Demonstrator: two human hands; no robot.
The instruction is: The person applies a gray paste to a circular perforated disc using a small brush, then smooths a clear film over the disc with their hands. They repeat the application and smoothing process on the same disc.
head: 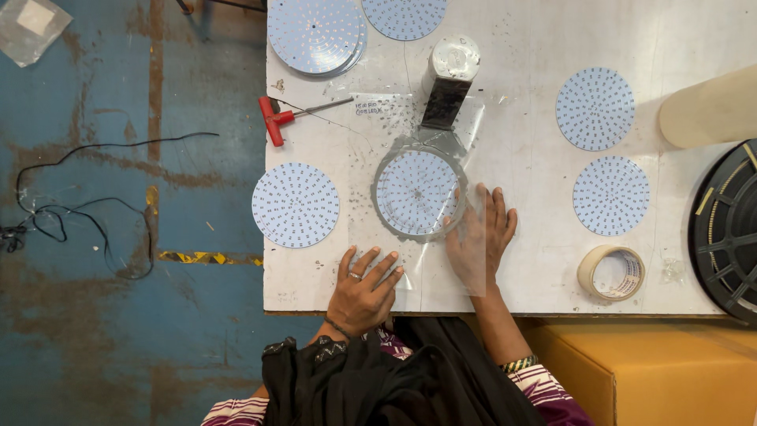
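Note:
A round white circuit disc (pixel 415 192) dotted with small components lies in a grey ring on the white table (pixel 520 95), under a clear plastic sheet (pixel 473 126). My right hand (pixel 478 237) lies flat on that sheet, fingers spread, touching the disc's lower right rim. My left hand (pixel 363 290) rests flat on the table near the front edge, pressing the sheet's near corner; it wears a ring and a bracelet. Neither hand grips anything.
Loose discs lie at the left (pixel 296 205) and right (pixel 594 108), (pixel 611 196), with a stack (pixel 315 35) at the back. A red-handled tool (pixel 276 120), a tape dispenser (pixel 449 79), a tape roll (pixel 611 272), a black reel (pixel 725 229) and a cardboard box (pixel 654 371) surround them.

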